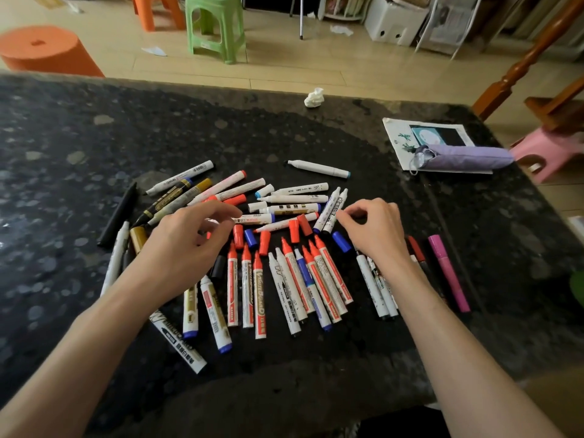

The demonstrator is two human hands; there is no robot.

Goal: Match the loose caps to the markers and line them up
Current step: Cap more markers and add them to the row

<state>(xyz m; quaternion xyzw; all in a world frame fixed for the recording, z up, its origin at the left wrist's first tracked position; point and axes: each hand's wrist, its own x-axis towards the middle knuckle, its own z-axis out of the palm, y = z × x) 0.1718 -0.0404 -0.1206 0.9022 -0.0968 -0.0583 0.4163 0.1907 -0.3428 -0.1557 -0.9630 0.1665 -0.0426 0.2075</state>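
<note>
Many markers lie on a black stone table. Near me stand uncapped red-tipped markers side by side, then a fan of red and blue ones. Loose red caps and blue caps lie just beyond their tips. A heap of white markers sits farther back. My left hand pinches the end of a white marker with a blue cap. My right hand, fingers curled, pinches at the side of a white marker with a black end.
Black and gold markers lie at the left, a pink marker at the right. A crumpled tissue sits at the far edge. A folded purple umbrella rests on a booklet. Plastic stools stand on the floor beyond.
</note>
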